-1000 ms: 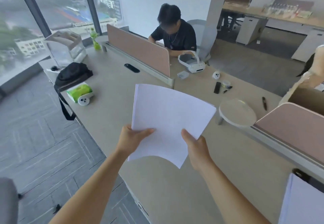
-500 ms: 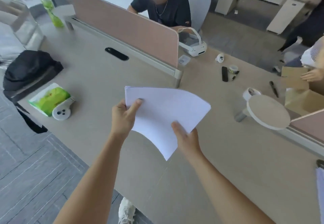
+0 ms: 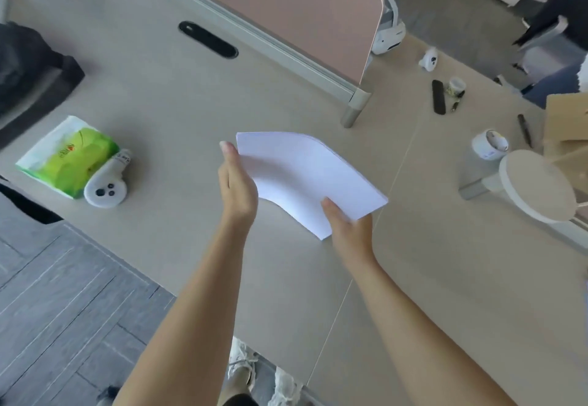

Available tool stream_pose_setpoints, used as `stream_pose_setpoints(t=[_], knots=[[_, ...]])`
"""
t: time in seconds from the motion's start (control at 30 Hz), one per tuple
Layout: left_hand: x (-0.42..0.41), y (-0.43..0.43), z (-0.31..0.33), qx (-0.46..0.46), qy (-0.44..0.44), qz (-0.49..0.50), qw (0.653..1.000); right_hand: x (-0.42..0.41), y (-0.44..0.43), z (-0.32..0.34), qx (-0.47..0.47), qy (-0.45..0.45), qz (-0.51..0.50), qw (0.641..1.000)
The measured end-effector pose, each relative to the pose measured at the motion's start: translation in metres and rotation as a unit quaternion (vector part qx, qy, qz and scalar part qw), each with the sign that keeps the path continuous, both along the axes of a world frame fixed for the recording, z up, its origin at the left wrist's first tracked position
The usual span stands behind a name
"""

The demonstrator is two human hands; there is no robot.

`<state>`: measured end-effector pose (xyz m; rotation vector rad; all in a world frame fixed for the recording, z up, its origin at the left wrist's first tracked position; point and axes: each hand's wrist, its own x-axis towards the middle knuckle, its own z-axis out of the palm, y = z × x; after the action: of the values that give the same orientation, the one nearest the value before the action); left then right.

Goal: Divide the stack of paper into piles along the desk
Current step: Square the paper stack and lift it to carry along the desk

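The stack of paper (image 3: pixel 305 176) was held bowed over the desk (image 3: pixel 159 94), mid-frame. At its 9 o'clock edge the left hand (image 3: pixel 237 187) lay with fingers straight and pressed together, thumb hidden. At 5 o'clock the right hand (image 3: pixel 348 230) pinched the near corner, thumb on top. Farther out at 9 o'clock a green tissue pack (image 3: pixel 68 154) touched a white controller (image 3: pixel 106 184). At 12 o'clock stood a pink partition (image 3: pixel 286 8).

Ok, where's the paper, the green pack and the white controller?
Paper (image 3: pixel 305 173): head view, middle of the top sheet.
Green pack (image 3: pixel 70 154): head view, centre of its wrapper.
White controller (image 3: pixel 106 189): head view, its round button face.
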<state>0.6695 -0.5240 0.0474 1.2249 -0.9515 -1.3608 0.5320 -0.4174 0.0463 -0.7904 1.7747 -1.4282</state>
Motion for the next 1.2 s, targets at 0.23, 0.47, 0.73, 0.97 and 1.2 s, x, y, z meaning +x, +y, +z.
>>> stream_pose_setpoints(t=[0.23, 0.47, 0.73, 0.97, 1.2], knots=[[-0.003, 0.004, -0.003, 0.007, 0.005, 0.017, 1.0, -0.003, 0.003, -0.013, -0.001, -0.007, 0.013, 1.0], [0.003, 0.024, 0.014, -0.011, 0.027, -0.014, 0.999, -0.005, 0.006, -0.016, 0.009, -0.057, -0.007, 0.998], [-0.009, 0.056, 0.013, -0.002, 0.046, 0.034, 0.998, -0.025, 0.032, -0.014, -0.025, -0.051, 0.032, 0.998], [-0.015, 0.048, -0.009, 0.061, 0.009, 0.088, 0.994, -0.025, 0.027, -0.037, 0.005, -0.037, 0.058, 0.998], [-0.017, 0.01, -0.003, 0.061, -0.016, 0.114, 0.992, -0.023, 0.002, -0.02, -0.017, -0.005, 0.023, 1.0]])
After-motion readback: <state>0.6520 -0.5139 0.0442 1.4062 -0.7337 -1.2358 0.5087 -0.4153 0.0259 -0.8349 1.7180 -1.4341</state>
